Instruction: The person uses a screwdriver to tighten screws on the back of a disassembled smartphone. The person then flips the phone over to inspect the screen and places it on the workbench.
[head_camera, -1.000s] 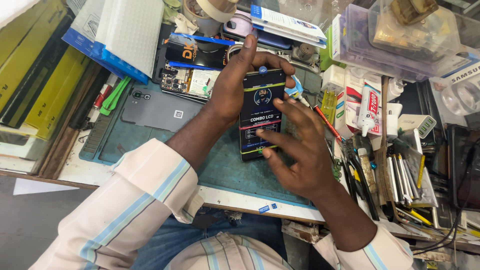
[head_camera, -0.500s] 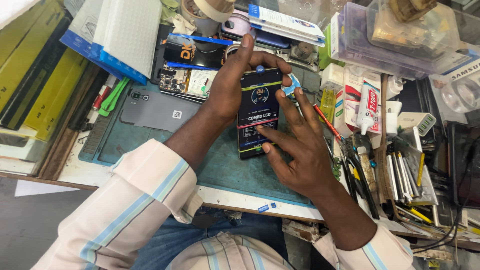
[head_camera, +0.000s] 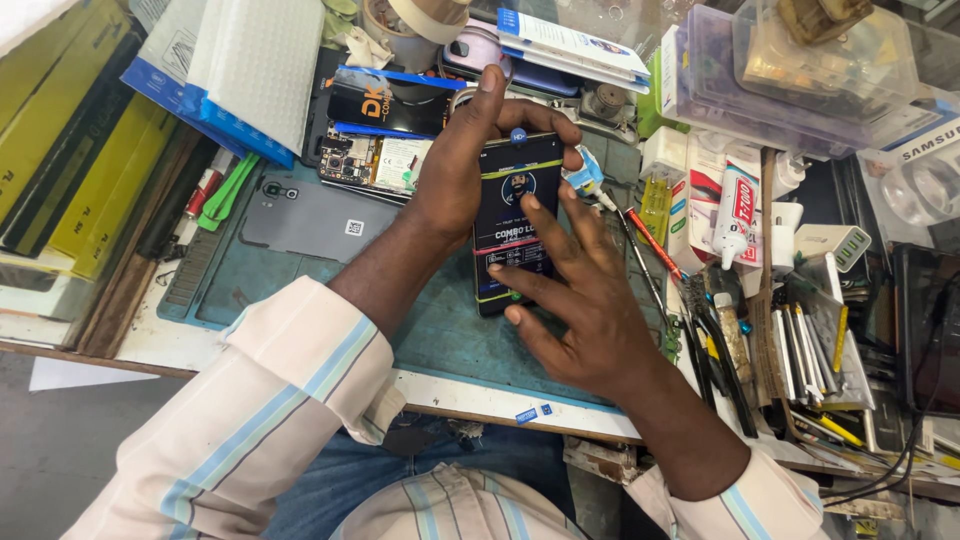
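Item: black phone screen pack (head_camera: 515, 220), centre frame, above the green mat (head_camera: 440, 330). My left hand (head_camera: 460, 170) grips its top; my right hand (head_camera: 575, 300) fingers (head_camera: 545, 215) spread across its face.

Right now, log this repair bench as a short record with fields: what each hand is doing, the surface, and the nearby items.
left hand: grips the upper part of the black rectangular phone display panel, fingers curled over its top edge
right hand: fingertips pressed on the panel's lower face
surface: teal rubber work mat
left of panel: grey phone back cover, opened phone with exposed circuit board
right of panel: red-handled screwdriver, white glue tube with red label
far left: yellow flat boxes
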